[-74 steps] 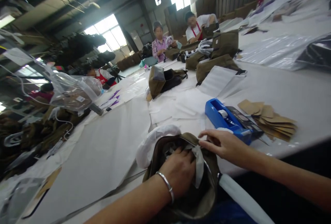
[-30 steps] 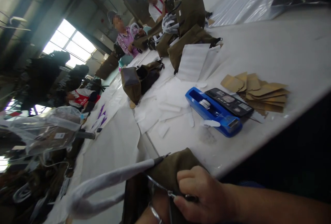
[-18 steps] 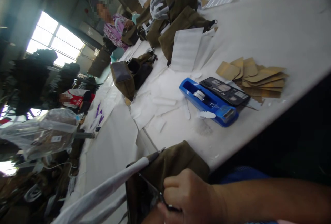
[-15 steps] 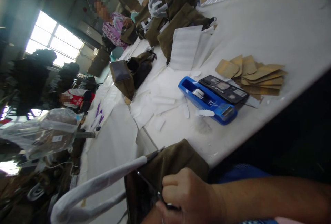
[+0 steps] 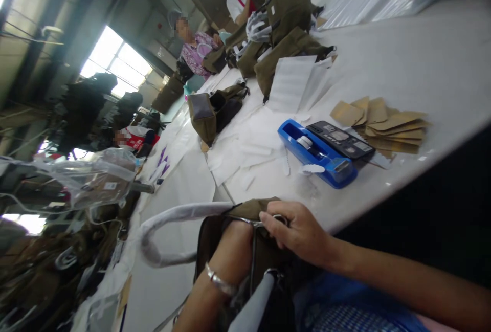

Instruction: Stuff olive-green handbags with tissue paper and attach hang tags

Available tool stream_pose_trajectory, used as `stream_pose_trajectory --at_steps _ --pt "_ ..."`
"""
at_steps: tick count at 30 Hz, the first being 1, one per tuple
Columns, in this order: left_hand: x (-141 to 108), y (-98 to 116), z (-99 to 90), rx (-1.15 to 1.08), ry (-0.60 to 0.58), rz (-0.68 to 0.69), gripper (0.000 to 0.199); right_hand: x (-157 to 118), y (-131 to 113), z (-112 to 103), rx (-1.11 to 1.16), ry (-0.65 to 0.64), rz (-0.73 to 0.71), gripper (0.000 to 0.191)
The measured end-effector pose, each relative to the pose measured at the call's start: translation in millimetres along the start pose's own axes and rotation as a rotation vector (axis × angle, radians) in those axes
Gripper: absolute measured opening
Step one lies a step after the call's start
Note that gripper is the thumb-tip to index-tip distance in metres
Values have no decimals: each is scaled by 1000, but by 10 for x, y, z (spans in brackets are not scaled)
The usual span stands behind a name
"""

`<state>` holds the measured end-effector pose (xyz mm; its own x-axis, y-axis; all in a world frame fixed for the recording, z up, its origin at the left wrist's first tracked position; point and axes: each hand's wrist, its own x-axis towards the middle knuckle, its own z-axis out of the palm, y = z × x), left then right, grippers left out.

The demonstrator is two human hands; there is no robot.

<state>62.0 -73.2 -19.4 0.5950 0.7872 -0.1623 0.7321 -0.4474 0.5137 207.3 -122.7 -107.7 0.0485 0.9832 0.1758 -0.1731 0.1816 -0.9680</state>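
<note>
Plainly, one olive bag (image 5: 264,209) with two white-wrapped handles (image 5: 180,213) lies at the near edge, one blue tape dispenser (image 5: 316,153) and one fanned stack of tan tags (image 5: 395,125) beyond it. Three people (image 5: 197,53) are around the white, paper-strewn table (image 5: 399,61) in a windowed workshop. The left hand (image 5: 238,235) reaches wrist-deep inside, its grip impossible to tell, while the bent-wristed right hand (image 5: 297,227) pinches the bag's zipped rim

Daylight glares white through the windows (image 5: 117,61) at upper left; the counter (image 5: 383,66) looks bright, the lower right nearly black, background soft.
</note>
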Motion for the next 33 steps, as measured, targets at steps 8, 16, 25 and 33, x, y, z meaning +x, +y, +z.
stream_pose_trajectory --at_steps 8,16,25,33 --pt "-393 -627 653 353 -116 -66 62 -49 97 13 -57 -58 129 56" --pt "-437 -502 234 43 4 58 64 41 10 -124 -141 -31 203 65" --pt "-414 58 104 -102 347 165 33 38 -138 -156 -48 -95 277 70" --pt "-241 -6 143 52 288 184 17 19 -169 -228 -164 -148 203 62"
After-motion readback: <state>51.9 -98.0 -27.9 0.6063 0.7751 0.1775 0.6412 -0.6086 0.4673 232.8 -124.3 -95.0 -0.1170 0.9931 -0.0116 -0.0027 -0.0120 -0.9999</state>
